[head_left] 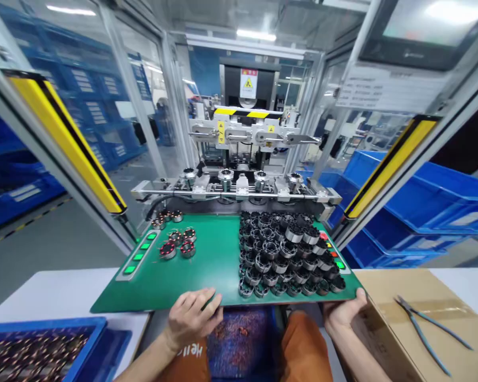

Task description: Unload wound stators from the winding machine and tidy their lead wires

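My left hand point(195, 313) is at the front edge of the green worktop point(211, 260), back up, with curled fingers; whatever lies within them is hidden. At the worktop's right front corner, my right hand point(344, 313) grips the edge, its thumb on top and its fingers below. Stacked on the right half are many black-and-silver stator cores point(271, 248), left of my right hand. Several copper-wound stators point(187, 249) sit in small groups on the left half. Behind the worktop, a machine fixture point(242, 185) carries stators on its posts point(227, 178).
Yellow light-curtain bars point(67, 143) flank the worktop, with green-lit buttons point(137, 257) at left. Pliers point(422, 329) lie on a cardboard box point(390, 297) at right. A blue tray point(99, 331) of wound parts stands front left; a bin of copper scraps point(242, 339) is below.
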Available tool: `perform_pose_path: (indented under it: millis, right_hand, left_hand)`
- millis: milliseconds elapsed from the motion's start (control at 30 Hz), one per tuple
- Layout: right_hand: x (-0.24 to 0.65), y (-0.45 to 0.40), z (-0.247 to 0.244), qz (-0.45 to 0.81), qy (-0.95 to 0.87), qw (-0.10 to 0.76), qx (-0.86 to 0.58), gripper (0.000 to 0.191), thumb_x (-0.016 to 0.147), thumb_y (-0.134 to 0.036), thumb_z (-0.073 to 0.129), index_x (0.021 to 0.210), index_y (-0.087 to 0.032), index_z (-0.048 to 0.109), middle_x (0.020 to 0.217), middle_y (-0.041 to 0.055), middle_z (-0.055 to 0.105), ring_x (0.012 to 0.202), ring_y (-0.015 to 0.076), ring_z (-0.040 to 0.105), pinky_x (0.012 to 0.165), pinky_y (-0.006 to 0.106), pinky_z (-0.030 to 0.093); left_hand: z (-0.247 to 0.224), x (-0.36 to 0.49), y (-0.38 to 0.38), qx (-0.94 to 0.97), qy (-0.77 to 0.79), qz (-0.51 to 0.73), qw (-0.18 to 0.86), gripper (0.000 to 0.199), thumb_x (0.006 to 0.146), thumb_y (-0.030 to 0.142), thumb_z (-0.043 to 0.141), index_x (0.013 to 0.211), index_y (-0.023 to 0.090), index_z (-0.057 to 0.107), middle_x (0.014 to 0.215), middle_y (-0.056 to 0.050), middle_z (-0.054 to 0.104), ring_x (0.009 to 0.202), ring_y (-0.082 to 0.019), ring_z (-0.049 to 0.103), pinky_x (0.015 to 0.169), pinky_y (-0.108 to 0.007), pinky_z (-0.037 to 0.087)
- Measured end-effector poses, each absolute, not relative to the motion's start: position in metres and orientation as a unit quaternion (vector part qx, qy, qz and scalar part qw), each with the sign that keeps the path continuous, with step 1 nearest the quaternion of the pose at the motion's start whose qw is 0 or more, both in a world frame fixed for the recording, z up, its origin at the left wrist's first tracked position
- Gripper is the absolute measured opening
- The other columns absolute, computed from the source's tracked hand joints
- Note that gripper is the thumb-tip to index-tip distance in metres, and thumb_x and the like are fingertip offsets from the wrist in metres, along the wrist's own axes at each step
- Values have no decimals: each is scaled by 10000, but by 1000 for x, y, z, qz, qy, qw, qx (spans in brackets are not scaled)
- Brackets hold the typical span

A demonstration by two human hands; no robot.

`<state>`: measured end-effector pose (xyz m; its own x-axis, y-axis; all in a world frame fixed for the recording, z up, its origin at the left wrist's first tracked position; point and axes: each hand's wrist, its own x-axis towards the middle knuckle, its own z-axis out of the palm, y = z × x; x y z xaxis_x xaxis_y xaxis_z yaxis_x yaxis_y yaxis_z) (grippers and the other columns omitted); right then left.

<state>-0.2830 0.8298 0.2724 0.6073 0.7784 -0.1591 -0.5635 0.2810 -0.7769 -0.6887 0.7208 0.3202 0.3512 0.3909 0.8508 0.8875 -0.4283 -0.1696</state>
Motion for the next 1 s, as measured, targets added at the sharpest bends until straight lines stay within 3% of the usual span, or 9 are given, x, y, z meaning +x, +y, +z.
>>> perform_pose_path:
  millis: [233, 467, 567, 667, 867, 1000]
  right_hand:
    - [-279, 823, 273, 396, -74, 782, -475, 806, 740, -767, 719, 1309, -201, 781, 1200, 84, 846, 1081, 281, 773, 710, 363, 665]
    - [-285, 819, 286, 407, -93, 763, -494, 904, 705, -817, 708, 1377, -214, 762, 1305, 81, 827, 1177, 296, 762, 761, 374, 673]
    - [-289, 818, 289, 400, -95, 759, -504, 910, 702, -815, 690, 1390, -222, 745, 1306, 81, 822, 1221, 313, 745, 867, 422, 682]
    - [-287, 818, 287, 413, -101, 754, -500, 892, 732, -827, 663, 1389, -227, 731, 1293, 71, 819, 1250, 313, 728, 966, 470, 676]
    - [-280, 818, 280, 417, -118, 762, -481, 919, 723, -834, 722, 1400, -213, 715, 1206, 82, 834, 1209, 320, 739, 903, 471, 685]
    - [-285, 818, 286, 417, -120, 763, -480, 920, 735, -837, 705, 1410, -213, 723, 1273, 94, 826, 1254, 334, 748, 984, 507, 686]
  left_hand:
    - [267, -683, 712, -757, -423, -401, 295, 324, 917, 349, 881, 1219, 320, 770, 1244, -22, 848, 1223, -196, 720, 985, -425, 440]
    - [278, -675, 713, -756, -417, -411, 292, 262, 956, 318, 815, 1213, 339, 765, 1265, -4, 826, 1239, -165, 701, 1199, -388, 376]
    - [282, -676, 713, -754, -413, -419, 292, 236, 972, 292, 791, 1203, 331, 766, 1238, -5, 823, 1222, -158, 704, 1235, -367, 363]
    - [281, -676, 713, -756, -412, -418, 289, 238, 973, 299, 792, 1208, 335, 775, 1232, -3, 824, 1213, -159, 705, 1226, -356, 370]
    - [278, -677, 711, -759, -429, -404, 277, 316, 944, 301, 819, 1249, 362, 766, 1240, 9, 840, 1187, -176, 724, 1070, -382, 429]
    - [284, -677, 711, -763, -421, -403, 280, 283, 966, 294, 792, 1240, 356, 755, 1200, 6, 845, 1140, -179, 733, 985, -390, 438]
